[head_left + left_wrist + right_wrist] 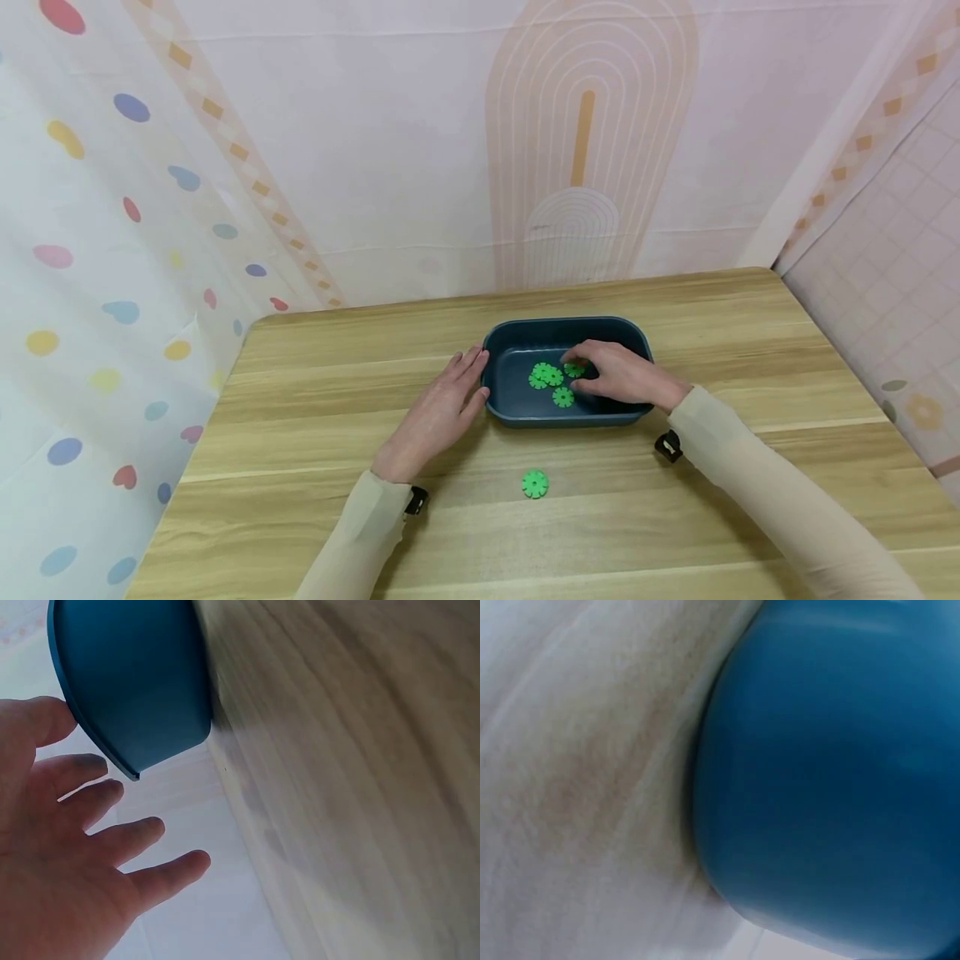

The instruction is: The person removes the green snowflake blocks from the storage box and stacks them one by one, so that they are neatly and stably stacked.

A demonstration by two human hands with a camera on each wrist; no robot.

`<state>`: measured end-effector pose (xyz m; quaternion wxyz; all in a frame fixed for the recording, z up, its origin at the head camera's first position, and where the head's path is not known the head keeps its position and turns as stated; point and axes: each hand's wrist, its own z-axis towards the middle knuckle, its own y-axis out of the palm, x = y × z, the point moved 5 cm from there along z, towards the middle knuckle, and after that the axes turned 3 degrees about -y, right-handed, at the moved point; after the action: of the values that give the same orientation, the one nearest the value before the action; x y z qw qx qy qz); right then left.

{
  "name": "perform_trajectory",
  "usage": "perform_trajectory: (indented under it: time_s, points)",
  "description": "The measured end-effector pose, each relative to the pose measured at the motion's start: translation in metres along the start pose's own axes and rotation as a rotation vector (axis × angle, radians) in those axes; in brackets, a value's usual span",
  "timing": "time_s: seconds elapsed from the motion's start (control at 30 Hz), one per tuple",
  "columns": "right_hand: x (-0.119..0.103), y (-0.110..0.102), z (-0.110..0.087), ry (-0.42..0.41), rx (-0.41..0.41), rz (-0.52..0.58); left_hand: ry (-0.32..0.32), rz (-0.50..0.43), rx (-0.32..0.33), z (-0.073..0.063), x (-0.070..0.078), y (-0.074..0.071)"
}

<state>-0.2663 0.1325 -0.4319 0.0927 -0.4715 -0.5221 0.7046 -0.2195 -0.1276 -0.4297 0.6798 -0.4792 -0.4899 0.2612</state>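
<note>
Inside a dark blue rectangular tray (570,419) lie several green notched plastic discs (562,397). My right hand (622,372) reaches over the tray's right side, its thumb and fingers apart around one green disc (574,369); a firm hold on it does not show. With fingers extended, my left hand (438,408) touches the tray's left rim. In the left wrist view, the thumb of the left hand (67,847) meets the rim of the tray (135,682), its other fingers spread. The right wrist view shows only the tray's outer wall (832,780), not the hand.
On the wooden table (315,417), in front of the tray, lies a single green disc (535,483). A patterned curtain (390,150) hangs behind the table's back edge. Dark wrist straps (668,446) show at the sleeves.
</note>
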Motion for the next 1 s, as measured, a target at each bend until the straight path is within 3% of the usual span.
perform_trajectory:
  time_s: [0.33, 1.0]
  points:
    - [0.003, -0.013, 0.004, -0.008, 0.037, 0.058, -0.03, -0.052, -0.06, 0.001, -0.003, 0.001]
    - [0.013, -0.006, 0.016, 0.046, -0.053, -0.003, -0.024, -0.057, -0.059, -0.001, -0.003, 0.0]
